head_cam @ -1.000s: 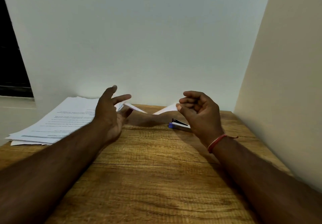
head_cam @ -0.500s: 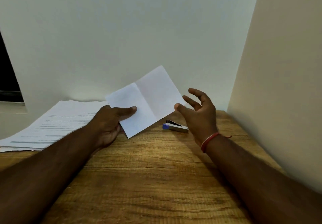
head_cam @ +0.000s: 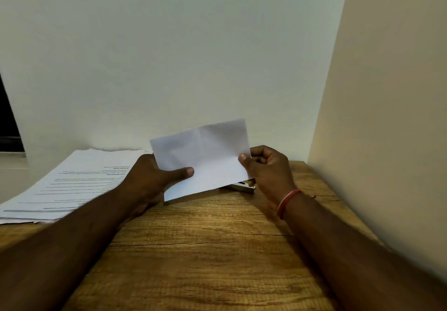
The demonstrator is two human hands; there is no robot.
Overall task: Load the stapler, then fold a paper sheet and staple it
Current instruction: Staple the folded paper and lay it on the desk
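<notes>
A small white paper sheet [head_cam: 205, 155] stands upright above the wooden table, held between both hands. My left hand [head_cam: 152, 177] grips its lower left edge, thumb lying across the front. My right hand [head_cam: 266, 170] pinches the right edge between thumb and curled fingers. A faint crease runs across the sheet. The stapler [head_cam: 243, 186] lies on the table behind the paper, and only its metal end shows below the sheet's right corner.
A stack of printed papers [head_cam: 77, 182] lies on the table's left side. The wooden table [head_cam: 205, 250] meets a white wall at the back and a beige wall [head_cam: 387, 117] close on the right.
The sheet went from lying low between my hands to upright, held first by my left hand alone. My right hand has now closed on its right edge, and the paper hides most of the stapler.
</notes>
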